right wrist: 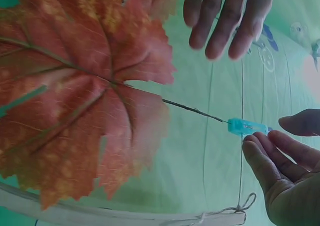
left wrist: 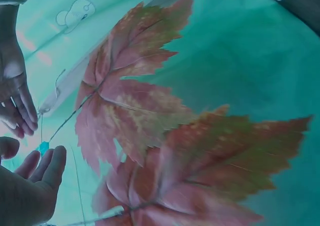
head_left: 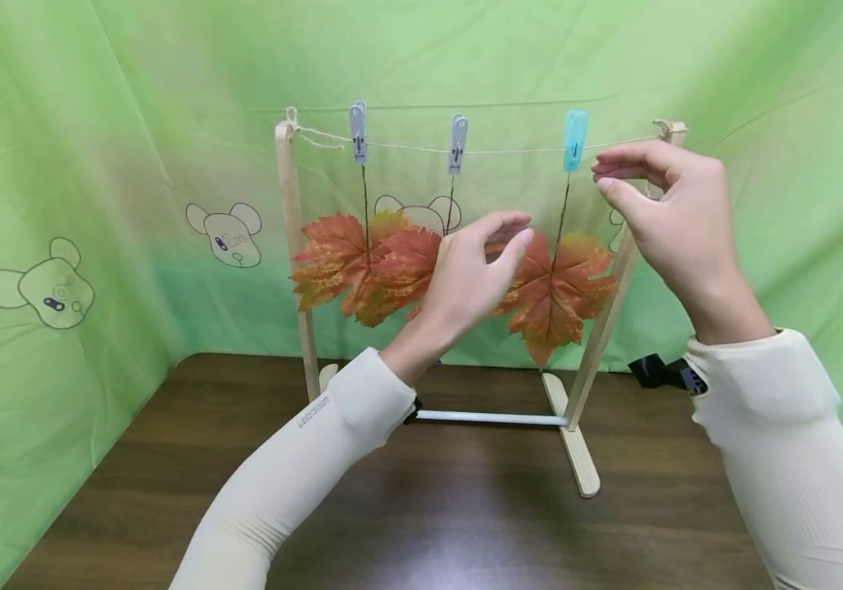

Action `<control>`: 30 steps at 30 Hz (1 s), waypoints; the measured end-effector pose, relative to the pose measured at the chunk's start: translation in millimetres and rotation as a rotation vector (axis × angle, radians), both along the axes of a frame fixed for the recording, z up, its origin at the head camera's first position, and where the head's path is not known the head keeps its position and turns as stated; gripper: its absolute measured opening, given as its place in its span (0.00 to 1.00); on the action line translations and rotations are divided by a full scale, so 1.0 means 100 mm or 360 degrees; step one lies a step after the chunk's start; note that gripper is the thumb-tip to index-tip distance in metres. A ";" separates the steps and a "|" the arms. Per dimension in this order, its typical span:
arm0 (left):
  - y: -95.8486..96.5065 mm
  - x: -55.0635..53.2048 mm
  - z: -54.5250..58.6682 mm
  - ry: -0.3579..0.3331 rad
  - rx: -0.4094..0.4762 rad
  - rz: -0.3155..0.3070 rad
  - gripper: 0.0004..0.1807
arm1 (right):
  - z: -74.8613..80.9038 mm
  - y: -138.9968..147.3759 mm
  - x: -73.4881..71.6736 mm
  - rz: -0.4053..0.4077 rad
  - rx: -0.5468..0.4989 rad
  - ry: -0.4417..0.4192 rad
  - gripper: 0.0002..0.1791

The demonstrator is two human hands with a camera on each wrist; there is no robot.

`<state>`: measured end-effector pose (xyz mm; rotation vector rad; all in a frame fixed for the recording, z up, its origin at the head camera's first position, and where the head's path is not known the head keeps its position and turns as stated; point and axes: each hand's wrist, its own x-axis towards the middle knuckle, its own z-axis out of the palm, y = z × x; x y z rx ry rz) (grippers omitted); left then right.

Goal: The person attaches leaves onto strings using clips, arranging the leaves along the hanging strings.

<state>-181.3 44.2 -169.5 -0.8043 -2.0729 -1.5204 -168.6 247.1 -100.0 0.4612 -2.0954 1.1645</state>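
A teal clothespin (head_left: 575, 141) on the string holds the stem of the rightmost maple leaf (head_left: 557, 287). Just right of that clothespin is my right hand (head_left: 686, 209), its thumb apart from the fingers and nothing between them. In the right wrist view, its fingertips are close beside the clothespin (right wrist: 245, 127). My left hand (head_left: 474, 266), loosely bent and holding nothing, is in front of the leaves and overlaps the middle one. Two grey clothespins, one at left (head_left: 358, 133) and one in the middle (head_left: 458, 144), carry the other two leaves; the left leaf (head_left: 340, 262) overlaps the middle leaf (head_left: 410, 262).
The string (head_left: 406, 148) runs between two wooden posts, left (head_left: 288, 213) and right (head_left: 598, 352). A white bar (head_left: 495, 419) joins the posts low down, above the brown table (head_left: 406, 524). Behind hangs a green curtain (head_left: 133, 164) with cartoon heads.
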 end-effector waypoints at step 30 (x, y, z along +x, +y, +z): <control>-1.23 0.51 -0.94 -0.0051 -0.0727 0.0512 0.24 | -1.06 0.01 0.31 0.0054 0.0540 0.0186 0.21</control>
